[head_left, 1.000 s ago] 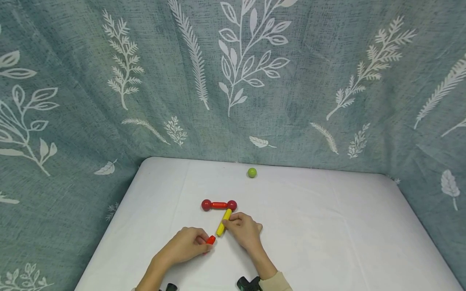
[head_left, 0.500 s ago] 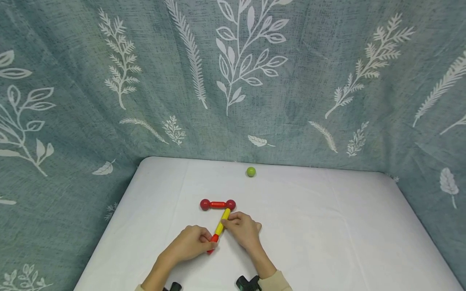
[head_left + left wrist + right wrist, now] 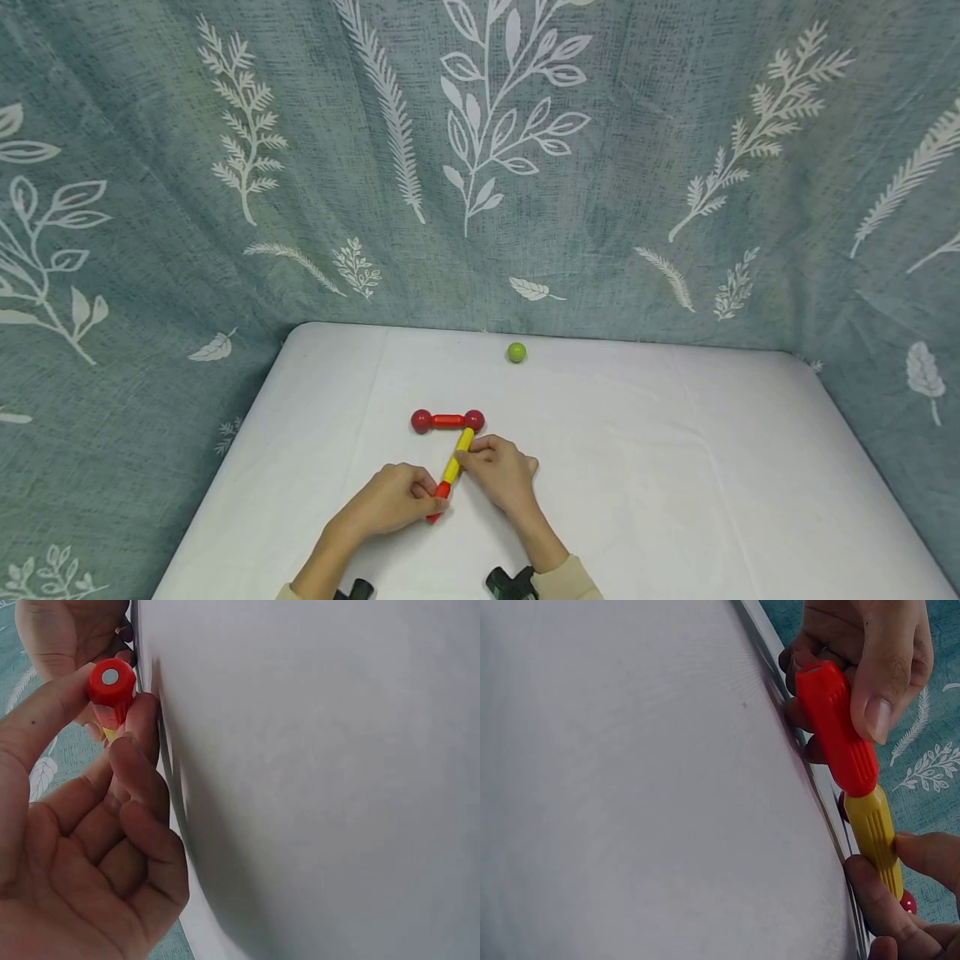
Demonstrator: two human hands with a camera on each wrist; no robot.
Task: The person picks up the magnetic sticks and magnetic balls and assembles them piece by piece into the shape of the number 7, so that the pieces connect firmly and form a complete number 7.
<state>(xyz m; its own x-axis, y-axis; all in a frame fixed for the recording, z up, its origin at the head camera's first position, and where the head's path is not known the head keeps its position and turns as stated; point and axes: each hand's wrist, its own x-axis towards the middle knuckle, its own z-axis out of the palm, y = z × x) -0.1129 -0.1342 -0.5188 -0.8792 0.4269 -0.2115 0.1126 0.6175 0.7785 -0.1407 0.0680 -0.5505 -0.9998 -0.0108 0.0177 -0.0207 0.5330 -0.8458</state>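
My left hand pinches a red magnetic stick between thumb and fingers. A pale round disc shows in the stick's near end in the left wrist view. The far end of it touches a yellow magnetic stick, so the two lie in one slanted line. With thumb and finger my right hand pinches the yellow stick. Its upper end meets a dark red ball. From that ball another red stick runs left to a second dark red ball.
A green ball lies near the far edge of the white table. Just beside the right hand, a small tan piece is partly hidden. A teal leaf-patterned cloth hangs behind and around the table.
The left hand has brought the red stick to the lower end of the yellow stick, and they now touch. The right hand has stayed on the yellow stick.
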